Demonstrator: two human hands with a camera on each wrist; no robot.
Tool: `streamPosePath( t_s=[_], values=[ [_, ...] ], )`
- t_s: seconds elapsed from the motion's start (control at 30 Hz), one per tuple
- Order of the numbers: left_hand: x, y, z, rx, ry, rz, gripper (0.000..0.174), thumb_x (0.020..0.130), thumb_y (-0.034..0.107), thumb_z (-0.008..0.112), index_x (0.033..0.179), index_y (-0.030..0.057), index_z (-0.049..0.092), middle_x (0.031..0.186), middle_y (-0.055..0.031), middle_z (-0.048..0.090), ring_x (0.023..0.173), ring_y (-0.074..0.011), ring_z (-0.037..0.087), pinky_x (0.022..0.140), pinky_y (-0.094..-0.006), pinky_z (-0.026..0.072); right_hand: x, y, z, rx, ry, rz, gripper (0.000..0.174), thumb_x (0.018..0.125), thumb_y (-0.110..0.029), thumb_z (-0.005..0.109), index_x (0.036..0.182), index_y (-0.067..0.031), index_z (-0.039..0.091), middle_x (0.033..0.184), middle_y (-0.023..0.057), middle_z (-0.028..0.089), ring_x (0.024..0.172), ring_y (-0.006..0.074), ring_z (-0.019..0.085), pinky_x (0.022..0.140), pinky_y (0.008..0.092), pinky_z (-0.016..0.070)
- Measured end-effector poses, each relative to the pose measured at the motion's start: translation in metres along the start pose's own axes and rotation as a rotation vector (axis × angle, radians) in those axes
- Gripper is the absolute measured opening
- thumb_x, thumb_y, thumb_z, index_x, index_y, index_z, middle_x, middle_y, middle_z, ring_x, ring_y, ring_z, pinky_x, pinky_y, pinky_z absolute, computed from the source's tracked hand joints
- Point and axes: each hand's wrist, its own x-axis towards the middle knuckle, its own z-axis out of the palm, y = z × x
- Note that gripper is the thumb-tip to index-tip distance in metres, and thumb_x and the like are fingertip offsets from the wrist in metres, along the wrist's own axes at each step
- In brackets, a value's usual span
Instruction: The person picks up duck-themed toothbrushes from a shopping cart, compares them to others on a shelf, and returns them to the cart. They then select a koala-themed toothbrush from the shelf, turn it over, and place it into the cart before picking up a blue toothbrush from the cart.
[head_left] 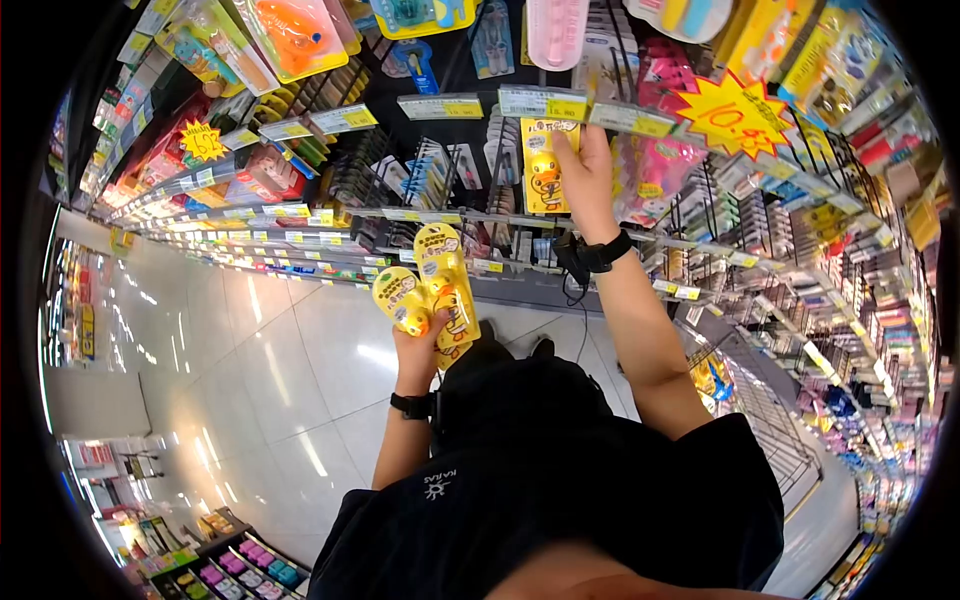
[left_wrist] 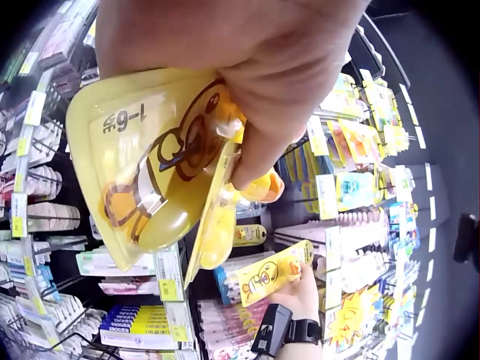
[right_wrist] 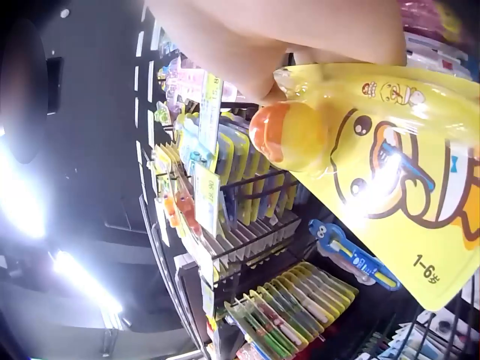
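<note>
My left hand (head_left: pixel 415 348) grips yellow duck blister packs (head_left: pixel 446 275) low in front of my body, fanned apart at their rounded tops. In the left wrist view, one pack (left_wrist: pixel 127 150) shows a printed duck and a clear bulge, with another edge-on beside it. Up at the shelf, my right hand (head_left: pixel 588 185) pinches a further yellow duck blister pack (head_left: pixel 542 185) by its side, just under a price rail (head_left: pixel 545 104). The right wrist view has this pack (right_wrist: pixel 427 187) close up, a moulded orange-and-yellow duck head at its corner. The right fingertips are partly hidden.
Hooks full of hanging packs line the shelves ahead, including a blue pack (right_wrist: pixel 352 255) and a row of toothbrush packs (right_wrist: pixel 292 307). A yellow starburst price sign (head_left: pixel 735 113) juts out at right. A wire shopping cart (head_left: pixel 780 440) stands at my right on the tiled floor (head_left: pixel 240 370).
</note>
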Motion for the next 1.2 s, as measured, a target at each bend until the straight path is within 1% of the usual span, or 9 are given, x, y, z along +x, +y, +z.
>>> streamPosePath(
  t_s=[0.07,0.27,0.4,0.6,0.7,0.8,0.83,0.87,1.2],
  values=[
    [0.007,0.005,-0.003,-0.045,0.026,-0.012,0.035,0.089,-0.002,0.069,0.122,-0.0024,0.056,0.11,-0.0114,0.068,0.094,-0.0211,0.07,0.081,-0.0354,0.0599,0.006,0.005,0.005,-0.001,0.018,0.116,0.029,0.099,-0.003,0.057,0.127,0.0022,0.052,0.116,0.0074,0.066,0.103,0.0105,0.062,0.089,0.0266,0.0485],
    [0.038,0.015,0.007,-0.136,0.081,0.005,0.034,0.09,-0.001,0.07,0.12,-0.0039,0.056,0.111,-0.0118,0.067,0.095,-0.0191,0.069,0.081,-0.0317,0.0584,-0.001,0.012,0.018,0.075,0.044,0.015,0.035,0.098,-0.002,0.059,0.132,0.001,0.049,0.121,0.0092,0.065,0.108,0.0125,0.062,0.092,0.0276,0.0482],
    [0.063,0.021,0.017,-0.255,-0.076,-0.077,0.035,0.091,-0.003,0.067,0.123,-0.0045,0.054,0.112,-0.0136,0.067,0.098,-0.022,0.07,0.085,-0.0356,0.0595,-0.009,0.004,0.02,0.129,0.044,0.098,0.034,0.097,0.002,0.058,0.13,0.0026,0.05,0.125,0.0116,0.062,0.112,0.0137,0.06,0.097,0.0272,0.0454],
    [0.102,0.014,0.022,-0.386,-0.228,-0.173,0.041,0.092,-0.004,0.063,0.131,-0.0008,0.048,0.121,-0.0147,0.064,0.104,-0.0246,0.068,0.087,-0.0388,0.0587,0.005,0.012,0.036,-0.024,0.067,0.004,0.051,0.097,0.001,0.058,0.145,0.0021,0.04,0.135,0.0129,0.057,0.121,0.0167,0.055,0.103,0.0311,0.0431],
    [0.125,0.021,0.021,-0.39,-0.492,-0.245,0.049,0.096,0.006,0.058,0.139,-0.0035,0.038,0.126,-0.0287,0.059,0.108,-0.0432,0.066,0.089,-0.0489,0.0587,0.014,0.011,0.052,-0.035,0.123,-0.063,0.053,0.096,0.0,0.06,0.145,0.0026,0.039,0.137,0.0125,0.055,0.121,0.0169,0.055,0.104,0.0316,0.043],
    [0.141,0.025,0.02,-0.328,-0.582,-0.259,0.05,0.095,0.006,0.059,0.139,-0.0037,0.038,0.126,-0.0297,0.059,0.109,-0.0421,0.066,0.089,-0.0485,0.0588,0.018,0.016,0.057,-0.124,0.161,-0.12,0.055,0.095,0.001,0.062,0.145,0.0029,0.038,0.138,0.0119,0.054,0.12,0.0163,0.055,0.104,0.0317,0.0433],
    [0.143,0.037,0.022,-0.431,-0.617,-0.324,0.048,0.094,-0.006,0.059,0.139,0.0007,0.042,0.13,-0.0149,0.06,0.117,-0.0268,0.063,0.098,-0.0411,0.0531,0.017,0.017,0.059,-0.123,0.181,-0.126,0.057,0.094,0.001,0.062,0.146,0.0029,0.037,0.138,0.0118,0.054,0.119,0.0158,0.056,0.103,0.0312,0.0444],
    [0.147,0.035,0.021,-0.425,-0.651,-0.348,0.048,0.094,-0.006,0.059,0.139,0.0007,0.042,0.13,-0.0149,0.06,0.117,-0.0268,0.063,0.098,-0.0411,0.0531,0.015,0.021,0.058,-0.145,0.201,-0.142,0.057,0.094,0.001,0.062,0.146,0.0027,0.037,0.136,0.0112,0.056,0.118,0.0152,0.056,0.102,0.0305,0.0451],
    [0.198,0.052,0.017,-0.394,-0.87,-0.354,0.073,0.093,-0.008,0.051,0.156,0.0083,0.018,0.139,-0.0205,0.052,0.121,-0.0423,0.059,0.101,-0.0499,0.0509,0.011,0.014,0.064,-0.047,0.339,-0.015,0.053,0.092,0.004,0.061,0.142,0.0023,0.041,0.133,0.0109,0.056,0.112,0.0157,0.06,0.098,0.0309,0.0481]
  ],
)
